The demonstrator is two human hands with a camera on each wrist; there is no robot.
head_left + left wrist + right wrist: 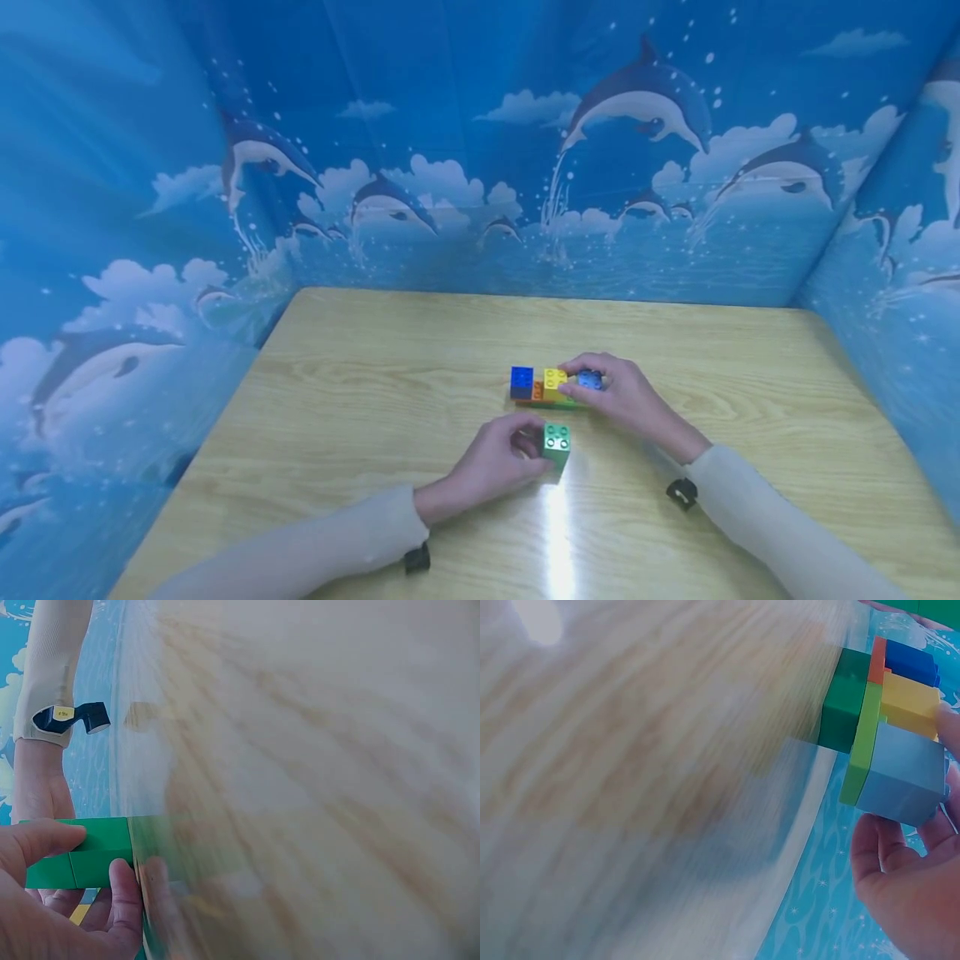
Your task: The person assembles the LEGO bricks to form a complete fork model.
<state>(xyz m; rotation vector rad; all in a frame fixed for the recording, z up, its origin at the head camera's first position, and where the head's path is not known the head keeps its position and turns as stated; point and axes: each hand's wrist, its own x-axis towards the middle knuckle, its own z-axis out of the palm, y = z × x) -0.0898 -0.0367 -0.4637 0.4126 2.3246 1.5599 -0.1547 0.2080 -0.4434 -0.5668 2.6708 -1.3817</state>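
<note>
My left hand [498,458] holds a stack of two green bricks [557,446] between thumb and fingers, at the table surface in front of the built blocks. The seam between these bricks [75,855] shows in the left wrist view. Farther back, my right hand [626,396] pinches a yellow brick [554,382] with thumb and index finger. That brick sits between a dark blue brick [522,382] and a light blue brick [901,772], the latter under the curve of my palm. Beneath run an orange piece [877,660], a light green piece [862,742] and a dark green brick [845,701].
A wood-grain table [375,358] carries everything. Blue dolphin-print curtains [450,167] close in the back and both sides. Dark bands with small devices sit at the left wrist [417,557] and the right wrist [682,493].
</note>
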